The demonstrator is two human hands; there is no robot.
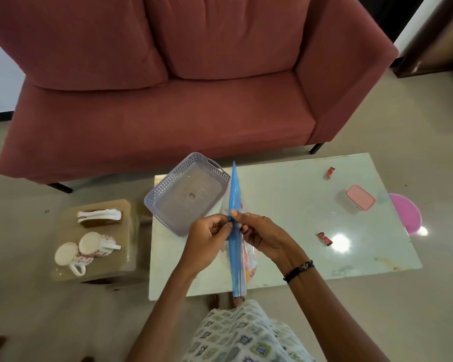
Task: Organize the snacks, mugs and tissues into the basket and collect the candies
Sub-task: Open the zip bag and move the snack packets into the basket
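**Sealing the snack bag before it goes in the basket**

A zip bag (pixel 235 231) with a blue closure strip is held edge-up over the near part of the table (pixel 298 205), its lower end hanging just past the near edge. The strip is pinched from both sides at about mid-length: the left hand (pixel 207 241) has thumb and fingertips curled onto it, and the right hand (pixel 262 236) is clamped on it just opposite, thumb lying along the strip. Pale and orange contents can be made out through the clear film below; what they are cannot be told.

The step in hand is judged to be the pressing shut of the zip. It is best done by keeping one pinch fixed as an anchor while the other is slid along the strip to its end, with the two tracks kept aligned. Trapped air should be eased out first, so that the bag lies flat.

The empty grey basket (pixel 165 205) rests at the far left corner of the table, tilted, partly overhanging the left edge and just beside the bag. Two mugs (pixel 85 248) and a tissue holder (pixel 100 218) wait on a stool (pixel 131 259) to the left. Two wrapped candies are not yet collected, one candy (pixel 330 173) near the far edge and another candy (pixel 324 238) towards the near right, with a pink-lidded box (pixel 360 201) at the right edge.
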